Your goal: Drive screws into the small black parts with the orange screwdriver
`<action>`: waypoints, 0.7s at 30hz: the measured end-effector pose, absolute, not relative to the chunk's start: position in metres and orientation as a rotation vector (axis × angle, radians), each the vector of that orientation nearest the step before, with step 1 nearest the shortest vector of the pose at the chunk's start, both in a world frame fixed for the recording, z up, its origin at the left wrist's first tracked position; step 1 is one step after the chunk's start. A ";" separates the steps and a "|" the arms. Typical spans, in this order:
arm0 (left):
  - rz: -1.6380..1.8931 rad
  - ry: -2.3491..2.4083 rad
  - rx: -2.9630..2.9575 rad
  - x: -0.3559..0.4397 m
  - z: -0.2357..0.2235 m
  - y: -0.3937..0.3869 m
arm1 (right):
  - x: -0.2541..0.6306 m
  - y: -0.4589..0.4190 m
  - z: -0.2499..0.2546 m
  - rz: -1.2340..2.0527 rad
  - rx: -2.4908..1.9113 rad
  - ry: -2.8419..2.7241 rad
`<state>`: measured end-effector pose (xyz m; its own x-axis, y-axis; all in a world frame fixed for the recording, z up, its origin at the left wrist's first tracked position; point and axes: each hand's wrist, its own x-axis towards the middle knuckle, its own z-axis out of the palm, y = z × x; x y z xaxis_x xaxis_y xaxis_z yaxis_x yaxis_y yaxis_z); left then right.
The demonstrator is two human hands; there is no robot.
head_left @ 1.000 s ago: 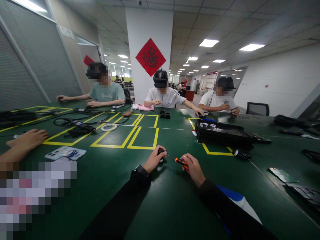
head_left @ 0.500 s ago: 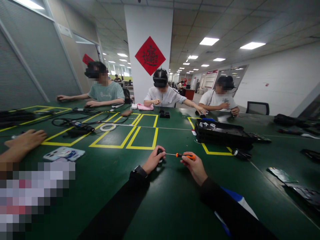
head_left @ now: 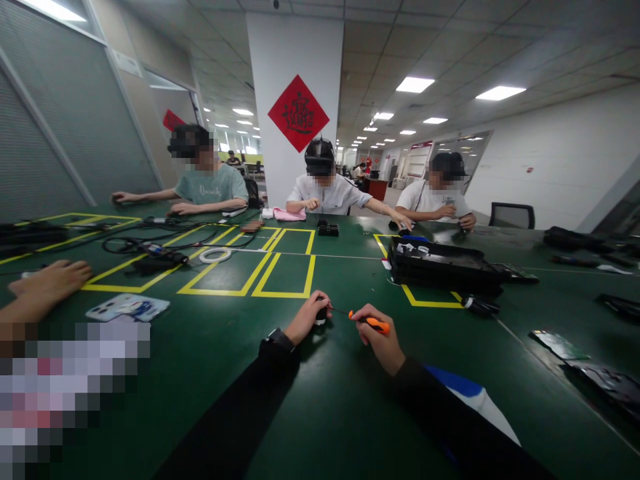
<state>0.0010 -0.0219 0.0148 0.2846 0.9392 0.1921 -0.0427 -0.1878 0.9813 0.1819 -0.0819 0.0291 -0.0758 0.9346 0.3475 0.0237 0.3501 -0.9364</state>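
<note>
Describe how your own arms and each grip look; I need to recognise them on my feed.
The left sleeve is long and black, with a dark wristband, perhaps a watch, at its cuff. The right sleeve is also long and near-black. The left grip and right grip are ungloved. No cable or marking shows on either sleeve.

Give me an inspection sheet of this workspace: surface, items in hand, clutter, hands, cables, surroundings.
Surface: glossy green table with yellow tape rectangles.
Items in hand: orange-and-black screwdriver with thin shaft; small black-and-white part, partly hidden by fingers.
Clutter: long black tray holding small white pieces; patterned pale phone.
Hands: left hand holds the part; right hand grips the screwdriver.
Cables: black cables, tangled, at left; white coiled cable.
Surroundings: three people seated opposite; white pillar with red diamond-shaped sign.
</note>
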 end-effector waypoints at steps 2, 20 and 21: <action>1.143 0.860 1.429 0.001 0.015 -0.021 | 0.181 -0.085 0.031 0.953 -0.935 -1.488; 1.101 0.802 1.437 0.002 0.012 -0.022 | 0.177 -0.092 0.041 0.732 -0.905 -1.740; 1.098 0.808 1.438 0.002 0.012 -0.022 | 0.176 -0.092 0.040 0.768 -0.924 -1.708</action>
<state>0.0016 -0.0222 0.0118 0.3378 0.9222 0.1883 -0.0940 -0.1660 0.9816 0.1762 -0.0918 0.0403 -0.2020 0.8606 0.4675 0.2212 0.5051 -0.8342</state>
